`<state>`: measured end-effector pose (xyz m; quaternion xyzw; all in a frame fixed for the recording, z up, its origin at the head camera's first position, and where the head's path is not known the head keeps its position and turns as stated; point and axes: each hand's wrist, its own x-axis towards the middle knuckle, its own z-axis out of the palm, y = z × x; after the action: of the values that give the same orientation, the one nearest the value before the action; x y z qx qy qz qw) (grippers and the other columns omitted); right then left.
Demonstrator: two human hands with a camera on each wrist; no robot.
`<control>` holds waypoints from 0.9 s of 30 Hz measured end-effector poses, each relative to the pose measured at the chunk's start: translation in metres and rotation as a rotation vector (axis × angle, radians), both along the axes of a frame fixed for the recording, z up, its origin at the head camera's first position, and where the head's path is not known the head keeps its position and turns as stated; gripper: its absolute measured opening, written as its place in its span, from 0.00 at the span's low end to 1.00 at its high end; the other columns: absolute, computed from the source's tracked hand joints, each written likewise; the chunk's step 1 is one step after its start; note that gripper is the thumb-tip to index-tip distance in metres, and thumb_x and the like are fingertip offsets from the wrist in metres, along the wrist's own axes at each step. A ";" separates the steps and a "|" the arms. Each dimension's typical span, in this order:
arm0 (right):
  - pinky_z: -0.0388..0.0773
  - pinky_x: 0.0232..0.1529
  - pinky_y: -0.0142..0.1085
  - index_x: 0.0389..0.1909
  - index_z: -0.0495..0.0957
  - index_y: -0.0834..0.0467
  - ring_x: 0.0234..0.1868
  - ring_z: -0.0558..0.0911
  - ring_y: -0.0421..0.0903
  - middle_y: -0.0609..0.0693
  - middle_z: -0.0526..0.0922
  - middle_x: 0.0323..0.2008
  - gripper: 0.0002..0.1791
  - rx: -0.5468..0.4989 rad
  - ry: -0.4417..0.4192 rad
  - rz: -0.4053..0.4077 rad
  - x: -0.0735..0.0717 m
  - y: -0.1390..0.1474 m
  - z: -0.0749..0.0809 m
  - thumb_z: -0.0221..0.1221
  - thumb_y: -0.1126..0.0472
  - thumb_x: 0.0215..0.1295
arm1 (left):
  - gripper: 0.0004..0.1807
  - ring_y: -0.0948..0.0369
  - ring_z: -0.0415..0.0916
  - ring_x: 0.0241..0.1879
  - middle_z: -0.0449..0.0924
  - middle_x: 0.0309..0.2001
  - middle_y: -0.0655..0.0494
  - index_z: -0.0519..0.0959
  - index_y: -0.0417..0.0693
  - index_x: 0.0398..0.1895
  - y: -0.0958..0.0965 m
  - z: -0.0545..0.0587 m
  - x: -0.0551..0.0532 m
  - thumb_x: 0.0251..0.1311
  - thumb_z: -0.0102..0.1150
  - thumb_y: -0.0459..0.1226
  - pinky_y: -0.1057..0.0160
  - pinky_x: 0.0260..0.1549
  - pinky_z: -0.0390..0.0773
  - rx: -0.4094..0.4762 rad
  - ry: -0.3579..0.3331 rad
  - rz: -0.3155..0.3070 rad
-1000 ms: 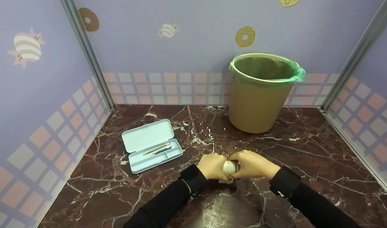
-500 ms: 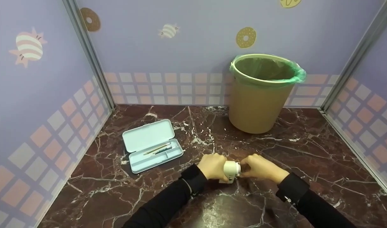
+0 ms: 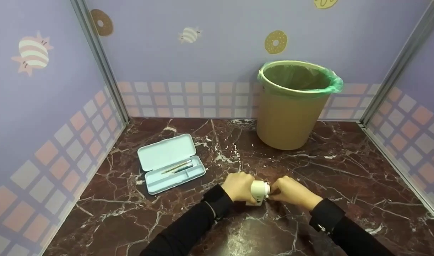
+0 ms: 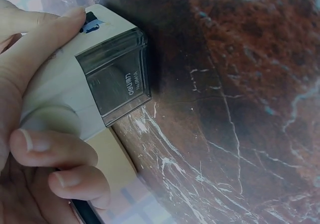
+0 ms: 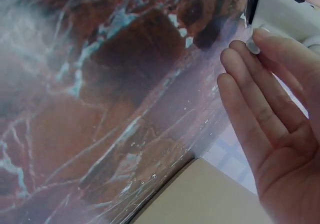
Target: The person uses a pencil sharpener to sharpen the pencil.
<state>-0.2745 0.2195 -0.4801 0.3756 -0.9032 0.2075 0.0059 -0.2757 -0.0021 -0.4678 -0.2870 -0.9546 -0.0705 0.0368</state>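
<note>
A white pencil sharpener (image 3: 258, 191) sits on the dark marble-patterned table, gripped from its left side by my left hand (image 3: 238, 186). Its smoky clear shavings drawer (image 4: 117, 77) shows in the left wrist view, with my thumb along the body's upper edge. On the sharpener's right side is my right hand (image 3: 293, 192), thumb and index finger pinching a small whitish crank knob (image 5: 253, 47). The other fingers of that hand stretch out loosely beside it in the right wrist view.
A light blue pencil case (image 3: 167, 154) lies open to the left, with several pencils (image 3: 178, 167) inside. At the back right stands a tan bin (image 3: 284, 121) lined with a green bag. Patterned walls (image 3: 217, 64) enclose the table's back and sides.
My right hand has moved right, off the sharpener's upper part, then slightly down, exposing more of the body. The left hand stays in nearly the same place.
</note>
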 end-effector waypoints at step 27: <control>0.73 0.26 0.25 0.23 0.83 0.49 0.23 0.76 0.29 0.40 0.83 0.21 0.09 -0.017 0.190 0.052 0.042 0.001 0.007 0.74 0.63 0.52 | 0.25 0.60 0.82 0.28 0.87 0.29 0.57 0.83 0.52 0.27 0.001 0.000 0.002 0.31 0.82 0.56 0.60 0.24 0.80 0.010 -0.004 0.022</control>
<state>-0.2321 0.2204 -0.4733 0.4169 -0.8868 0.1784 0.0893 -0.2741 -0.0015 -0.4682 -0.2763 -0.9574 -0.0754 0.0372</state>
